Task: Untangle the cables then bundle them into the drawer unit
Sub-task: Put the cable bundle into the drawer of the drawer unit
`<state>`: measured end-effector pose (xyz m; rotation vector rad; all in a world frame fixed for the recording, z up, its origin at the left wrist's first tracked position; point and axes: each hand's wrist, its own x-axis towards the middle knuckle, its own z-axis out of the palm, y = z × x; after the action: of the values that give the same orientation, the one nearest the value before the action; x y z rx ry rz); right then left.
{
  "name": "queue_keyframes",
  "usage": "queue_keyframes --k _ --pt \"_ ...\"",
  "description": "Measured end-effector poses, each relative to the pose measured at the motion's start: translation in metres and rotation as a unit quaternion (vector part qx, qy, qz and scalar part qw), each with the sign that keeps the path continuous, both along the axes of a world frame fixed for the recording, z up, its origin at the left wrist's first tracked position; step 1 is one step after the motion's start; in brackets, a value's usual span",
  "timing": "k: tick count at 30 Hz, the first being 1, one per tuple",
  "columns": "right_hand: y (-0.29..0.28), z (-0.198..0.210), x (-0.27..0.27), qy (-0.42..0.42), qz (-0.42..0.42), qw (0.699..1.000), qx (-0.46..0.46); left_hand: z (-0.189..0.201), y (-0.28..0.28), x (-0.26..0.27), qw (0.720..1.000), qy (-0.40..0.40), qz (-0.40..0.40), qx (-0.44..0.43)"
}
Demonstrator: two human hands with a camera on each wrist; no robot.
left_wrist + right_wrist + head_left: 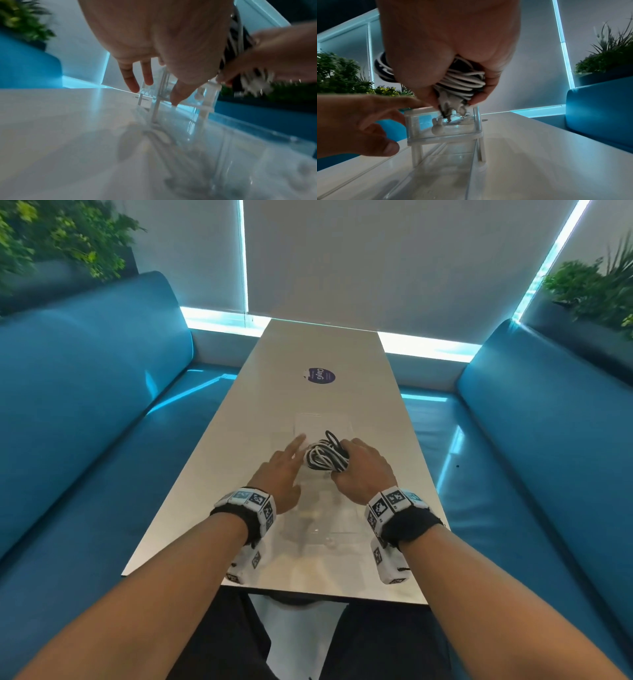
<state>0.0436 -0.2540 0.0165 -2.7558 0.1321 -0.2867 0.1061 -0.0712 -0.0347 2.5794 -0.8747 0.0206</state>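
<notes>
A bundle of black and white cables [325, 457] is gripped in my right hand [363, 470], just above the clear drawer unit [322, 422] in the middle of the table. In the right wrist view the cables [464, 82] hang over the unit's top [443, 128], loose ends dangling into it. A clear drawer [445, 175] is pulled out toward me. My left hand [284, 470] is open beside the bundle, fingers stretched out, its index finger [412, 101] at the unit's top left edge. The left wrist view shows the left hand [154, 47] beside the unit [209, 92].
The white table [239, 422] is long and narrow, with a purple round sticker [320, 375] farther back. Blue benches [85, 405] flank both sides. Plants [596, 289] stand behind the bench backs. Blinds cover the window ahead.
</notes>
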Motion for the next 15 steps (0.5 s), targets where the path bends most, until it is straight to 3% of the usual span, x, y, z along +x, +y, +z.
queue_keyframes --k 3,7,10,15 --pt "0.001 0.008 -0.007 0.090 0.044 0.995 0.018 -0.006 0.001 0.002 1.000 0.019 -0.014 0.014" --pt "0.004 0.000 -0.015 0.237 0.055 0.958 -0.148 -0.007 0.001 0.009 0.997 0.064 -0.031 -0.008" --pt "0.014 -0.014 -0.011 0.231 0.032 0.944 -0.234 -0.002 0.001 0.009 0.995 0.091 -0.032 -0.028" --pt "0.033 -0.024 -0.002 0.180 0.003 0.939 -0.294 -0.001 0.001 0.007 0.992 0.089 -0.047 -0.070"
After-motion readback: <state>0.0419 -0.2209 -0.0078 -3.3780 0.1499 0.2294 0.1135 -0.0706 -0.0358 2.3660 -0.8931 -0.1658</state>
